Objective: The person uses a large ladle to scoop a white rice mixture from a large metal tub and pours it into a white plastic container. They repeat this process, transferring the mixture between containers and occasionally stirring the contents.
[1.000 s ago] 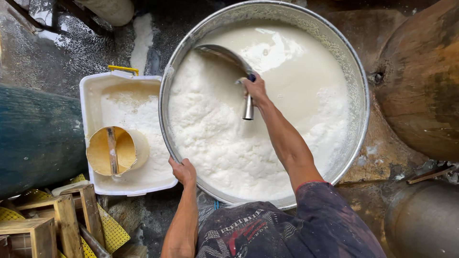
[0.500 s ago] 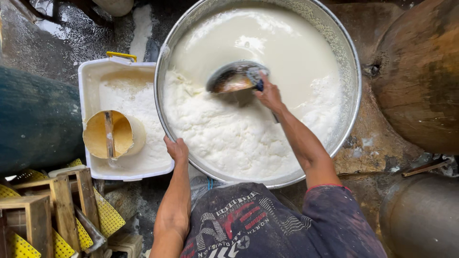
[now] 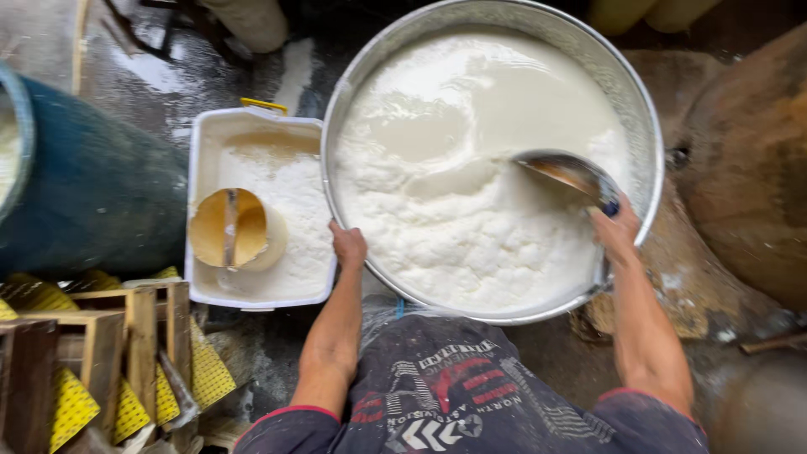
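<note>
A big round metal basin point(image 3: 647, 126) in front of me is full of white foamy liquid point(image 3: 471, 219). My right hand point(image 3: 616, 231) grips the handle of a metal ladle point(image 3: 567, 172) at the basin's right side, its bowl dipping into the liquid. On the near left rim of the basin rests my left hand point(image 3: 348, 247), gripping the edge.
A white rectangular tub point(image 3: 202, 143) with white foam and a floating yellow scoop point(image 3: 229, 227) stands left of the basin. A dark blue barrel point(image 3: 92, 202) lies far left, wooden frames with yellow mesh point(image 3: 126, 353) sit lower left. Brown rounded vessels point(image 3: 748, 168) are at right.
My right hand has swept the ladle from the basin's middle across to its right side. My left hand has stayed on the rim. The view has shifted slightly.
</note>
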